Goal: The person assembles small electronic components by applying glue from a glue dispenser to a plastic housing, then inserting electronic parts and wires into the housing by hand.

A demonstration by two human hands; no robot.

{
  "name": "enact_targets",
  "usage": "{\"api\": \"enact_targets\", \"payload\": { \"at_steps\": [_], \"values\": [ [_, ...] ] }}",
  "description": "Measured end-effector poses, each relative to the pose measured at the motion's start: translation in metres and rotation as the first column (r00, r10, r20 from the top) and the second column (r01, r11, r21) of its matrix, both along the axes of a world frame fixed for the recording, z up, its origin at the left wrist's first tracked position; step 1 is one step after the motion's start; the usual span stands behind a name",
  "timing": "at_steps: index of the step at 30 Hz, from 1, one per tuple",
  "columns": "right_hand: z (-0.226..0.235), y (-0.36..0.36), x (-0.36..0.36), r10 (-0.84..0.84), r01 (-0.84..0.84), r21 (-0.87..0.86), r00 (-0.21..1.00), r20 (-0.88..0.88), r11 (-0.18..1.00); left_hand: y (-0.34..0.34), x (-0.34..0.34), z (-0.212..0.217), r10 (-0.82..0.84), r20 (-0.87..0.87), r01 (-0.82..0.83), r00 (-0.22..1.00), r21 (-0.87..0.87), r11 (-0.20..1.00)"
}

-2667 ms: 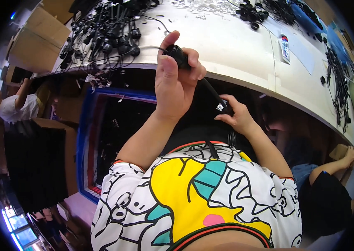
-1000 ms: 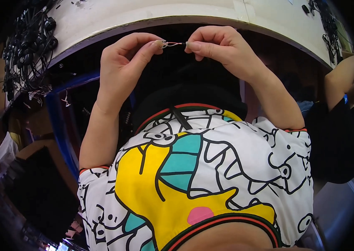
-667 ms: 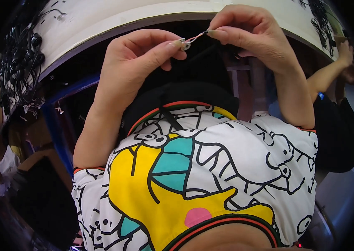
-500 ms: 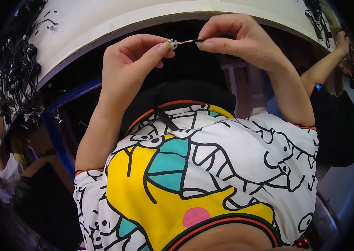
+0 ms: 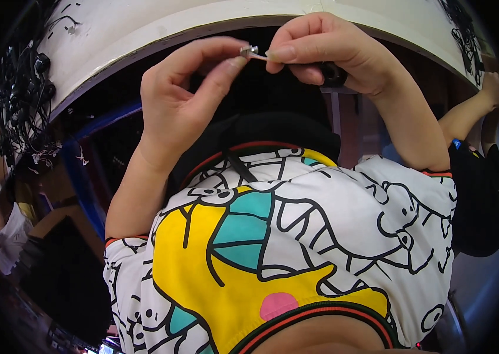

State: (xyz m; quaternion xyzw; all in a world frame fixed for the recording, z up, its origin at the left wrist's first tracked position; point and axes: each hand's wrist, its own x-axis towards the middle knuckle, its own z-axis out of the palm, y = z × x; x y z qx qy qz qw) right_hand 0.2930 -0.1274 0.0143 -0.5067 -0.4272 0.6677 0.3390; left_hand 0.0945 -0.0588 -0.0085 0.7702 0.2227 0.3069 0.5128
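Note:
My left hand (image 5: 187, 88) pinches a small silvery and white part (image 5: 249, 51) between thumb and forefinger. From it, thin pale wires (image 5: 260, 57) run to my right hand (image 5: 326, 50), whose thumb and forefinger are pressed together on them. Both hands are raised close to each other, just in front of the table's near edge. A rounded black thing (image 5: 333, 74) shows under my right palm; its kind is hard to make out against the dark.
A white table (image 5: 161, 35) curves across the top. Tangled black cables (image 5: 22, 112) hang over its left end, and a second black bundle (image 5: 464, 41) lies at its right end. Another person's arm (image 5: 473, 115) is at the right; a person in white (image 5: 12, 236) is at the lower left.
My right hand has moved left and closed in on the small part, gripping the wires nearer to it. My left hand has risen slightly, and the part has turned.

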Motion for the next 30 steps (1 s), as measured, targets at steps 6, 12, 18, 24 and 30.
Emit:
{"api": "enact_targets", "payload": {
  "at_steps": [6, 12, 18, 24, 30],
  "values": [
    [0.001, 0.005, -0.007, -0.062, 0.04, -0.114, 0.978, -0.197, 0.993, 0.002, 0.005, -0.008, -0.083, 0.248, 0.137, 0.965, -0.21, 0.968],
    [0.007, 0.003, -0.017, -0.022, 0.022, 0.003, 1.0, -0.013, 1.0, 0.01, -0.005, 0.004, -0.055, 0.019, 0.058, 0.998, -0.174, 0.983],
    [0.006, 0.005, -0.02, -0.026, 0.007, 0.114, 0.986, 0.166, 0.993, 0.012, -0.013, 0.007, -0.024, 0.061, 0.045, 0.998, -0.378, 0.925],
    [0.012, 0.008, -0.034, -0.067, 0.045, 0.157, 0.988, 0.138, 0.987, 0.016, -0.018, 0.006, 0.018, 0.058, 0.008, 0.998, -0.421, 0.907],
    [0.011, 0.01, -0.038, -0.119, 0.069, 0.234, 0.972, 0.204, 0.97, 0.019, -0.019, 0.004, 0.008, 0.051, 0.015, 0.999, -0.441, 0.897]
  ]
}}
